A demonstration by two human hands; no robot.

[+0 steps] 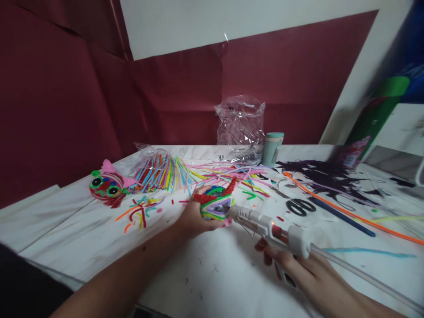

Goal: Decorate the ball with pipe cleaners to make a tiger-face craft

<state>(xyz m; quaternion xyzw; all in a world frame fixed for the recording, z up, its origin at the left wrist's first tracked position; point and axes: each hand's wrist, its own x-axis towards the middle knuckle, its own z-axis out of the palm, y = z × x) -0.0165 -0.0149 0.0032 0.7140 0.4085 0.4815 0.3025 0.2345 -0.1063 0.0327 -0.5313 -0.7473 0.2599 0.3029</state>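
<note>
My left hand [195,217] is wrapped round a small multicoloured pipe-cleaner craft [217,206], with red horn-like strands on top and green, yellow and lilac bands round a dark triangle. A white hot glue gun [255,221] is gripped in my right hand [291,265], its fingers round the handle. The nozzle is at the right side of the craft; whether it touches cannot be made out. A small orange light glows on the gun's body, and a long clear glue stick [357,271] runs out of its back end.
A finished-looking pipe-cleaner face [106,187] lies at the left, beside bagged pipe cleaners [159,174]. Cut scraps [141,214] are scattered in front. Behind stand a clear plastic bag [240,123] and a green cup [273,149]. Dark purple strips [318,174] and an orange pipe cleaner [331,201] spread rightward.
</note>
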